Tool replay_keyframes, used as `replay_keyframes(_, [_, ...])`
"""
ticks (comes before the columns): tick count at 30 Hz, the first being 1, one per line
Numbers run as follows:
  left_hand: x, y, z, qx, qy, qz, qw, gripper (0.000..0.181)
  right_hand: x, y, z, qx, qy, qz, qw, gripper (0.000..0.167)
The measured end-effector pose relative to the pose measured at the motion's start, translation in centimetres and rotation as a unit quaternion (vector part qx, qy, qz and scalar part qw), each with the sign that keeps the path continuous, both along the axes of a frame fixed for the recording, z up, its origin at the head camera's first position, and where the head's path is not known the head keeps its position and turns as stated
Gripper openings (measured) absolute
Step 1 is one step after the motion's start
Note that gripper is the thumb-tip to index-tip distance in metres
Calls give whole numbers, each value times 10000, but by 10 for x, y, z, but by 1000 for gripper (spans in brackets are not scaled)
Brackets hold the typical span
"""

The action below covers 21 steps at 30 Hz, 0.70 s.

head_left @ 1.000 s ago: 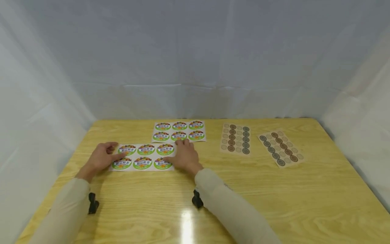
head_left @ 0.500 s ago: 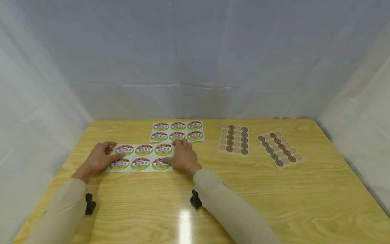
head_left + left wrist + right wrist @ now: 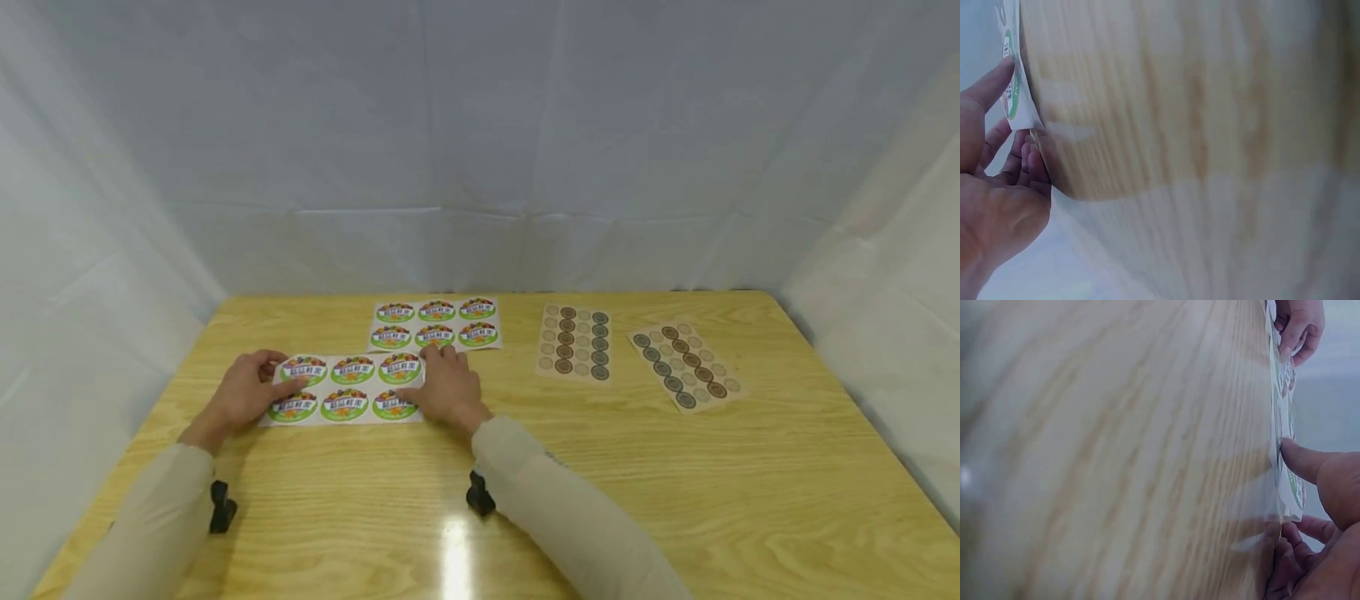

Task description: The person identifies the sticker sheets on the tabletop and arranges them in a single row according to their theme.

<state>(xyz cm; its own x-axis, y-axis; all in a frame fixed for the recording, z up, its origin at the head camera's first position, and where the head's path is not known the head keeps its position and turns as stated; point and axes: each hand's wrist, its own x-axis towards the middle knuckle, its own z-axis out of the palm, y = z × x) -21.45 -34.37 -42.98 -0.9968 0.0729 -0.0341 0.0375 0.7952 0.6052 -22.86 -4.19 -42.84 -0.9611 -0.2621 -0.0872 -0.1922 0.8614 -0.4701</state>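
A white sticker sheet (image 3: pixel 345 419) with oval fruit-picture labels in two rows lies before me at the left of the table, seen in the head view. My left hand (image 3: pixel 245 390) pinches its left end, thumb on top and fingers at the edge. At the right end my right hand (image 3: pixel 450 387) pinches it likewise, its thumb over the lower right label. Both wrist views show the sheet edge-on, with the left thumb (image 3: pixel 994 84) and the right thumb (image 3: pixel 1304 459) pressed on its face. Some fingertips are hidden under or behind the sheet.
Just behind lies a second, matching sticker sheet (image 3: pixel 435 323), close to the right fingertips. Farther right are a beige sheet of round dots (image 3: pixel 575 343) and a similar tilted dot sheet (image 3: pixel 688 367). White curtains (image 3: pixel 480 167) surround the wooden table (image 3: pixel 637 483) at back and sides.
The head view has shifted slightly. Both hands keep their hold, and the sheet has moved a touch nearer to me.
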Motion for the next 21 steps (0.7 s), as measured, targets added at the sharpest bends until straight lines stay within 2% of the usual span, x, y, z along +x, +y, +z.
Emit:
replay_keyframes(7, [1,1,-1,141,-235,216,9994,75,1,-1,2,-166,-72,-105,9998,60])
replay_keyframes(12, [4,-1,4,135,-287,167,9994,76,3,1,3,-817,-112,-81,9966,51])
replay_keyframes(17, [9,-2,12,218,-177,98,9996,72,7,3,9,-1834,-244,-24,9827,51])
replay_keyframes(21, [16,-4,17,473,-58,132,9988,67,13,1,14,-2476,-271,33,9685,50])
